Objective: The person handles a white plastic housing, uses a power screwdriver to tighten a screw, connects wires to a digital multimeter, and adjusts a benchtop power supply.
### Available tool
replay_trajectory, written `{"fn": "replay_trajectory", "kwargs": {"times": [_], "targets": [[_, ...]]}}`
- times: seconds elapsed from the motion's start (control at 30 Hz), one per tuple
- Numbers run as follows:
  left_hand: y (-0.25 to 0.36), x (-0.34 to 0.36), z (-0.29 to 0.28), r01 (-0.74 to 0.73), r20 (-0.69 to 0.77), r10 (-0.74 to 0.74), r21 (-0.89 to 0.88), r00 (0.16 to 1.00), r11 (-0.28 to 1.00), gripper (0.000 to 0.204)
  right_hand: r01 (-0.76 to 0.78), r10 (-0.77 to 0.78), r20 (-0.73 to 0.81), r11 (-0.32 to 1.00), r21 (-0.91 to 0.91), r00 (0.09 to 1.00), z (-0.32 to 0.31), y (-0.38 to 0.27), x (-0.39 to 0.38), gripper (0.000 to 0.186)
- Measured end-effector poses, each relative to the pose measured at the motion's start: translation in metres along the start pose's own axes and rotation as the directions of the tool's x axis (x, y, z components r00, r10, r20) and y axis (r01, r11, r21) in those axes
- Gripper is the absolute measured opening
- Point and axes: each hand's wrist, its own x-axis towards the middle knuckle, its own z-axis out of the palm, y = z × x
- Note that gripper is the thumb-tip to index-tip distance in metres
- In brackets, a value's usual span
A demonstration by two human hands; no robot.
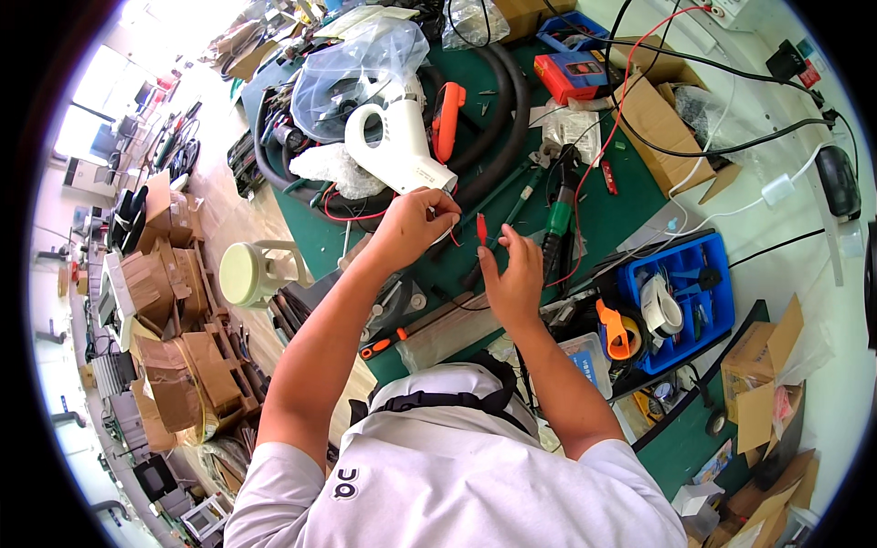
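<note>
My left hand (420,221) has its fingers pinched at the lower end of a white handled appliance (400,146); what exactly they grip is hidden, with thin red wire close by. My right hand (512,274) is partly curled, thumb and index finger apart, its thumb tip at a small red clip (481,228). I see no clear grip on that clip. A green-and-black handheld tool (558,215) lies to the right, beside slender rods on the green mat (320,237).
Thick black hoses (512,91), an orange tool (445,119), a red-blue device (566,75) and loose cables crowd the back. A blue organiser (708,310) sits right. Left are a pale green stool-like object (245,274) and cardboard boxes (183,384). An orange-handled screwdriver (384,343) lies near me.
</note>
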Motion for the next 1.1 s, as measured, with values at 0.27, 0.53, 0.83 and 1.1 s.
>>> {"fn": "replay_trajectory", "kwargs": {"times": [0.27,0.53,0.83,1.1], "targets": [[0.0,-0.005,0.002,0.018,0.019,-0.017,-0.048,1.0,0.999,0.017,-0.147,0.11,0.207,0.974,0.172,0.972,0.004,0.003,0.006,0.029],[0.001,-0.007,0.001,0.022,0.041,-0.02,-0.042,0.999,0.999,0.016,-0.26,0.195,0.262,0.935,0.242,0.945,0.002,-0.002,0.008,0.029],[0.002,-0.01,0.002,0.02,0.046,-0.018,-0.045,0.999,0.999,0.015,-0.217,0.136,0.298,0.941,0.259,0.945,0.002,0.001,0.008,0.031],[-0.001,-0.012,0.003,0.023,0.036,-0.021,-0.055,0.999,0.998,0.016,-0.1,0.047,0.273,0.978,0.183,0.961,0.001,0.002,0.01,0.028]]}}
